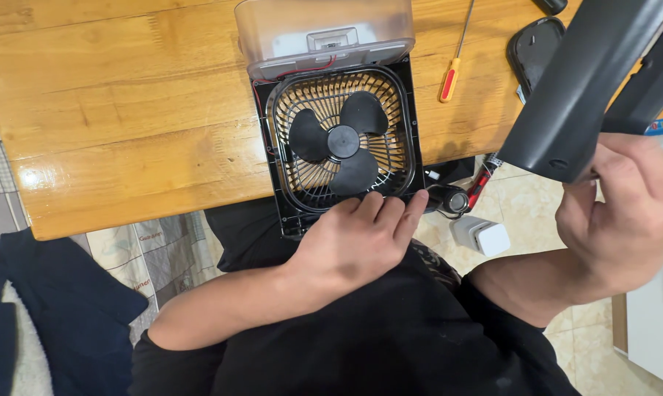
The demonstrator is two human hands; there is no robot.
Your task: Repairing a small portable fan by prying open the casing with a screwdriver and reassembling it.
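A small black fan (342, 143) with three blades lies face up on the wooden table (126, 110), its front cover off and red wires showing at its top. My left hand (357, 238) rests on the fan's near edge, fingers curled over the frame. My right hand (625, 209) holds a dark grey plastic panel (588, 81) raised at the right, tilted up toward the corner.
A clear plastic housing (324, 33) lies at the fan's far end. A red and yellow screwdriver (452, 73) and a black cover (533, 48) lie on the table to the right. A white block (482, 235) sits on the tiled floor. Dark cloth (45, 315) lies at the left.
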